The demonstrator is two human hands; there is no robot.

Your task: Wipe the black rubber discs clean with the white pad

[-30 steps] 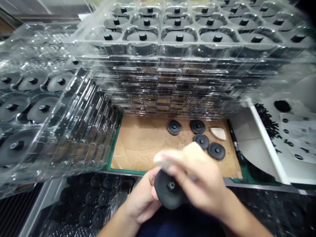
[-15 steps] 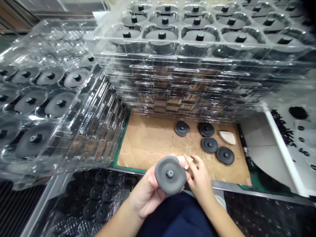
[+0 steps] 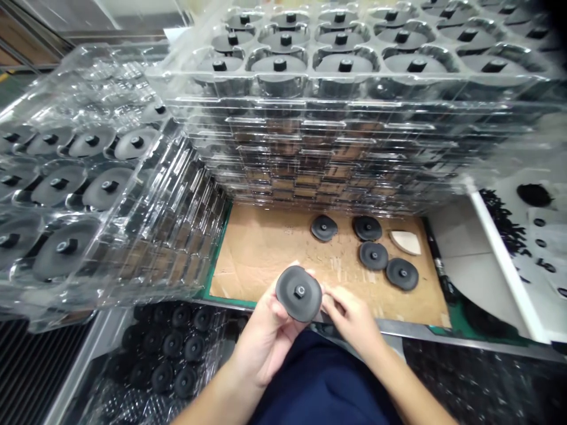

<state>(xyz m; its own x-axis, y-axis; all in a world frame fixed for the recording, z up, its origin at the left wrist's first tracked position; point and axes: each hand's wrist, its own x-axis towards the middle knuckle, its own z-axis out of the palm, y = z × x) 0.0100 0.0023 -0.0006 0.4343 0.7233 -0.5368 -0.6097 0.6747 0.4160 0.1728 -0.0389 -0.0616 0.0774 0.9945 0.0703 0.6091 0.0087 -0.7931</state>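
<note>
My left hand (image 3: 266, 339) is shut on a black rubber disc (image 3: 299, 293), which faces me with a short hex-shaped stud at its centre. My right hand (image 3: 352, 319) sits at the disc's right rim, its fingertips touching the edge. Behind the disc, several similar black discs lie flat on a brown cardboard sheet (image 3: 266, 260), the nearest being (image 3: 373, 255). A pale fan-shaped pad (image 3: 405, 242) lies among them, and no such pale piece shows near my hands.
Clear plastic trays of black discs stand stacked at the back (image 3: 341, 136) and on the left (image 3: 106, 189). Below the cardboard, more discs sit in a clear tray (image 3: 177, 348). At the right, a white rail (image 3: 500, 265) borders a white surface with small black parts (image 3: 500, 227).
The disc has shifted slightly up and left in my left hand. My right hand has closed in on its rim, and the pale piece seen beside it earlier no longer shows.
</note>
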